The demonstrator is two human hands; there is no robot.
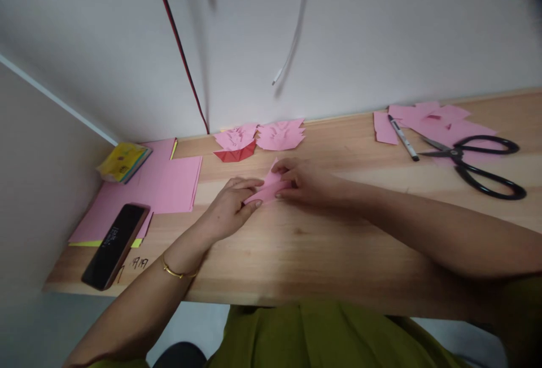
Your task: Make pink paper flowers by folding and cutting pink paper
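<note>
A small folded piece of pink paper [271, 187] lies on the wooden table, in the middle of the view, with a pointed tip toward the wall. My left hand [231, 208] grips its left end, thumb on the near side and fingers on top. The fingers of my right hand [302, 180] close on its right side, near the fold. Just beyond the paper lie two cut pink paper shapes with jagged edges, a left one [232, 138] and a right one [282, 134]. A red folded paper strip [236, 153] sits at the left one's near edge.
Black-handled scissors [456, 154] lie partly opened at the right, beside a marker pen [402, 138] and pink paper scraps [444, 122]. At the left are a stack of pink sheets [169, 182], a yellow packet [122, 162] and a phone [115, 246]. A white cable [292, 52] hangs before the wall.
</note>
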